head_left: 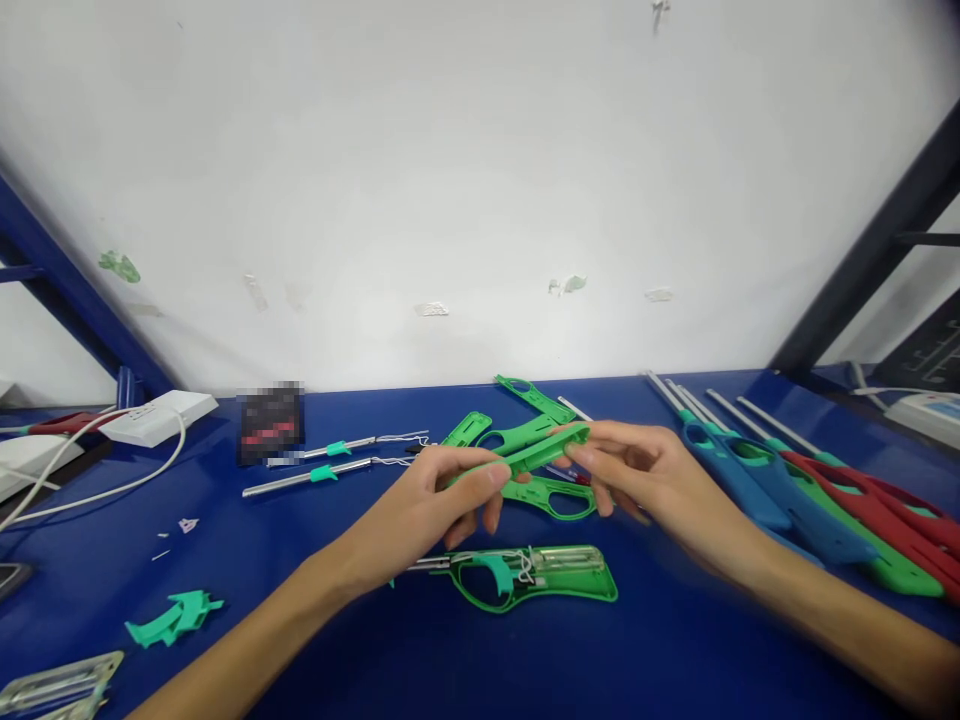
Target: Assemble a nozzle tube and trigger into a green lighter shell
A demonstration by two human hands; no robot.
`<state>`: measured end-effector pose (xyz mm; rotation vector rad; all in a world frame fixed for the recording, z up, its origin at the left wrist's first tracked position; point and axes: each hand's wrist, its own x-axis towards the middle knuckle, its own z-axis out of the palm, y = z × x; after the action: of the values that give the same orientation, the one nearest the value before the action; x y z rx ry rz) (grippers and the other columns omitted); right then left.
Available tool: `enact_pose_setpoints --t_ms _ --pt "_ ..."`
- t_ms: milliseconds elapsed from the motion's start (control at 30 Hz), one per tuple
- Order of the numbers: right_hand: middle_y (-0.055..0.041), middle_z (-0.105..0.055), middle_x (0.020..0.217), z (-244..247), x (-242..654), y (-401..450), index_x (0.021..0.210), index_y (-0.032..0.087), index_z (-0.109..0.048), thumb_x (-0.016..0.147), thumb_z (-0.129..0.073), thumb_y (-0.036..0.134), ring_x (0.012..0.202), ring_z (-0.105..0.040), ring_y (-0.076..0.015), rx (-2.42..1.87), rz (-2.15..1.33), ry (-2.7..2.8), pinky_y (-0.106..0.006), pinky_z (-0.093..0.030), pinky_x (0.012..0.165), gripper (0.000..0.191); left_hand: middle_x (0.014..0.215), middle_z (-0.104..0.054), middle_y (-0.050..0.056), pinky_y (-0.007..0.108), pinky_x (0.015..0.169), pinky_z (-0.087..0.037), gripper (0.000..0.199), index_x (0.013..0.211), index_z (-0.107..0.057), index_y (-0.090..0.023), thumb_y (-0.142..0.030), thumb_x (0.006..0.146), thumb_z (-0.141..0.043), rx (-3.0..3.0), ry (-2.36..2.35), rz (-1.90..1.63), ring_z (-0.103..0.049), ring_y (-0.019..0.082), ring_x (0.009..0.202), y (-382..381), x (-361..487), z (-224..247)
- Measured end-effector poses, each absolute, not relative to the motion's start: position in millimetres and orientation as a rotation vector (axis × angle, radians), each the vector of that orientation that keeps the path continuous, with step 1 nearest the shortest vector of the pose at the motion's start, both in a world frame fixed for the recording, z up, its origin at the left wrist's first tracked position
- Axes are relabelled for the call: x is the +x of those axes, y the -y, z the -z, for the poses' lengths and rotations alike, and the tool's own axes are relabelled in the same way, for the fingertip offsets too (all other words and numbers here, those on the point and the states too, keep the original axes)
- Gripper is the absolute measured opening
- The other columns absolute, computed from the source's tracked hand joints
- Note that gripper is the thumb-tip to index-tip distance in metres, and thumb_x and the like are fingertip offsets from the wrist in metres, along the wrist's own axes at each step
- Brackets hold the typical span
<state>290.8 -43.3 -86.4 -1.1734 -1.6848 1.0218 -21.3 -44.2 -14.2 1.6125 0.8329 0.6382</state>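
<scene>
Between my two hands, raised above the table, is a green lighter casing half (547, 452), tilted with its edge toward me. My left hand (442, 500) pinches its left end between thumb and fingers. At the right end, the thumb and fingers of my right hand (637, 465) close on it. Below them on the table lies an opened lighter half (574, 585) with a teal trigger (495, 575), white wires and a clear fuel tank inside. More green casing halves (525, 432) lie behind my hands, partly hidden by them.
Several assembled lighters (780, 490) lie at the right. Two metal lighter tubes (307, 484) with wires rest left of centre. Loose teal triggers (176, 617), clear tanks (64, 685) and a white power strip (159, 418) are at the left. A white wall (480, 200) stands behind.
</scene>
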Motion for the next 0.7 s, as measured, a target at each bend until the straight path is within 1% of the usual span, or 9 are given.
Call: enact_pose_setpoints --t_ms 133,167,300,400,467,533,600,633,700 --pt "0.0021 -0.077 0.097 65.2 294.9 49.7 0.128 0.021 -0.082 0.130 -0.082 0.064 0.065 -0.063 -0.0126 -1.127 -1.128 1.730 -0.027 -0.059 0.060 0.043 0.076 -0.058 -0.001 0.034 0.061 -0.025 0.072 0.072 -0.068 -0.025 -0.087 0.107 -0.080 1.648 -0.863 -0.649 -0.034 0.012 0.058 46.2 -20.9 14.1" --pt "0.0027 -0.076 0.096 62.3 295.4 51.0 0.128 0.021 -0.082 0.129 -0.082 0.065 0.065 -0.062 -0.0125 -1.110 -1.142 1.741 -0.027 -0.058 0.060 0.044 0.076 -0.057 -0.002 0.034 0.061 -0.025 0.071 0.073 -0.071 -0.024 -0.085 0.107 -0.081 1.660 -0.876 -0.656 -0.035 0.013 0.059 46.2 -21.0 15.4" --pt "0.0062 -0.070 0.079 59.8 295.1 54.7 0.133 0.022 -0.086 0.125 -0.082 0.076 0.059 -0.057 -0.0136 -1.049 -1.187 1.772 -0.027 -0.051 0.057 0.055 0.073 -0.054 -0.003 0.032 0.060 -0.027 0.045 0.093 -0.092 -0.024 -0.066 0.106 -0.095 1.702 -0.951 -0.683 -0.039 0.016 0.065 48.3 -21.3 21.2" --pt "0.0009 -0.072 0.070 58.2 294.0 57.3 0.146 0.022 -0.095 0.120 -0.080 0.079 0.061 -0.064 -0.0185 -1.020 -1.206 1.760 -0.031 -0.044 0.053 0.064 0.075 -0.062 -0.001 0.030 0.061 -0.032 0.039 0.101 -0.098 -0.024 -0.062 0.108 -0.094 1.718 -1.000 -0.680 -0.046 0.017 0.067 52.2 -20.9 25.1" --pt "-0.0045 -0.077 0.071 54.8 292.9 59.5 0.151 0.024 -0.098 0.117 -0.077 0.079 0.063 -0.069 -0.0221 -1.014 -1.218 1.763 -0.033 -0.042 0.051 0.068 0.079 -0.069 0.000 0.029 0.061 -0.034 0.038 0.109 -0.101 -0.025 -0.063 0.108 -0.093 1.730 -1.035 -0.680 -0.052 0.018 0.070 54.6 -21.3 28.0" --pt "-0.0047 -0.077 0.071 50.8 291.0 62.3 0.155 0.027 -0.099 0.116 -0.077 0.081 0.061 -0.067 -0.0220 -1.036 -1.186 1.781 -0.033 -0.041 0.050 0.070 0.080 -0.072 0.001 0.029 0.060 -0.035 0.040 0.114 -0.102 -0.026 -0.064 0.109 -0.092 1.745 -1.063 -0.679 -0.054 0.019 0.069 56.2 -23.0 31.3" --pt "-0.0021 -0.076 0.073 48.1 288.2 65.3 0.150 0.033 -0.101 0.111 -0.089 0.080 0.060 -0.061 -0.0195 -1.084 -1.085 1.814 -0.032 -0.043 0.053 0.063 0.084 -0.078 0.003 0.030 0.061 -0.043 0.043 0.122 -0.102 -0.027 -0.067 0.108 -0.091 1.761 -1.082 -0.673 -0.062 0.022 0.071 56.9 -25.7 34.0" --pt "-0.0007 -0.074 0.074 47.6 287.0 66.8 0.145 0.036 -0.103 0.107 -0.096 0.080 0.061 -0.059 -0.0187 -1.103 -1.016 1.832 -0.032 -0.045 0.055 0.058 0.092 -0.083 0.005 0.031 0.064 -0.050 0.045 0.126 -0.102 -0.028 -0.067 0.107 -0.092 1.772 -1.091 -0.669 -0.069 0.024 0.075 57.1 -27.1 34.6" --pt "0.0006 -0.071 0.075 48.1 285.9 69.8 0.135 0.040 -0.105 0.103 -0.103 0.082 0.063 -0.057 -0.0188 -1.119 -0.880 1.865 -0.033 -0.048 0.058 0.053 0.118 -0.093 0.010 0.035 0.075 -0.063 0.050 0.136 -0.101 -0.030 -0.066 0.101 -0.098 1.802 -1.108 -0.659 -0.083 0.031 0.093 57.4 -29.2 33.5"
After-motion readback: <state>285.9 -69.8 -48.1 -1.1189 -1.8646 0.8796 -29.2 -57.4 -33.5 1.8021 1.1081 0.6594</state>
